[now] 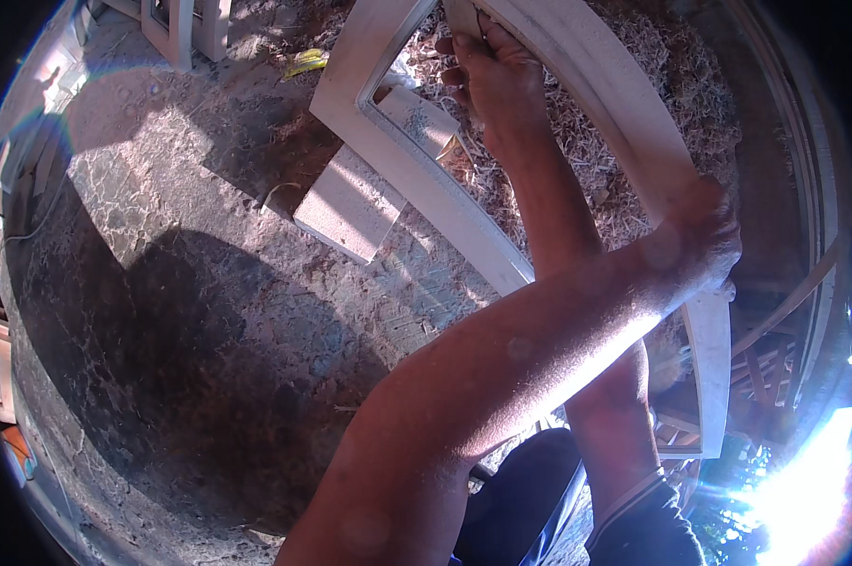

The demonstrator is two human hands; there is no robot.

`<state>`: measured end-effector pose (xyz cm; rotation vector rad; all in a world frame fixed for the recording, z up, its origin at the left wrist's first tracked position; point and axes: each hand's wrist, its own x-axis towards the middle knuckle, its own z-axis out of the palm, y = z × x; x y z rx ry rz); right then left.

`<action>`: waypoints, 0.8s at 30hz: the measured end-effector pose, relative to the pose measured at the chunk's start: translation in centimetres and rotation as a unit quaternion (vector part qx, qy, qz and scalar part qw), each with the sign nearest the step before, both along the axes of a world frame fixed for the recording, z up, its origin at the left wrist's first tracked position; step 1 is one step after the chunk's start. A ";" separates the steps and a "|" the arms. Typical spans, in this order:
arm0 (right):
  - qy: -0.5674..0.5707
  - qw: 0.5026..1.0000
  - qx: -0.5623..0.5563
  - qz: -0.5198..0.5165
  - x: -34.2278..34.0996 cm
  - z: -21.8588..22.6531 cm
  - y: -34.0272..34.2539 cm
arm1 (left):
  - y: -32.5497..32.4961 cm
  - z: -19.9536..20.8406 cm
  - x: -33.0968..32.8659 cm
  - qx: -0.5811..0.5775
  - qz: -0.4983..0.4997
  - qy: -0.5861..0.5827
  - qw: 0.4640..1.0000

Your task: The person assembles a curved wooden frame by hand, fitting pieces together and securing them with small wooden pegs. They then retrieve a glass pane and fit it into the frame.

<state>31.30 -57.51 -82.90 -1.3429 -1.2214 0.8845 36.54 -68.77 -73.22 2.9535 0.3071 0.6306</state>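
A large pale wooden frame (435, 174), like a window or door sash, stands tilted before me and runs out of the top of the picture. My left arm crosses over my right one, and my left hand (704, 231) is wrapped round the frame's right rail. Further up, inside the frame's opening, my right hand (506, 75) has its fingers closed on a light wooden piece (463, 17). Whether that piece belongs to the frame I cannot tell, as the top edge cuts it off.
Wood shavings (586, 123) cover the ground behind the frame. Pale flat boards (350, 203) lie on the rough, cracked floor (247, 292). More pale frames (185, 33) stand at the far left, with a yellow scrap (305, 62) nearby. Bright sun glares at lower right.
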 end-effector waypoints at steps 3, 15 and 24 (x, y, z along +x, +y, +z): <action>0.062 0.995 0.075 0.012 -0.6 -0.6 0.4 | 0.0 0.0 -0.1 0.003 -0.001 -0.002 1.000; 0.113 0.984 0.093 -0.098 1.7 -2.0 -5.6 | -0.2 0.0 0.6 0.013 -0.004 -0.001 1.000; -0.015 1.000 0.014 -0.012 1.3 0.0 -4.2 | 0.2 1.1 2.4 0.015 0.000 -0.006 1.000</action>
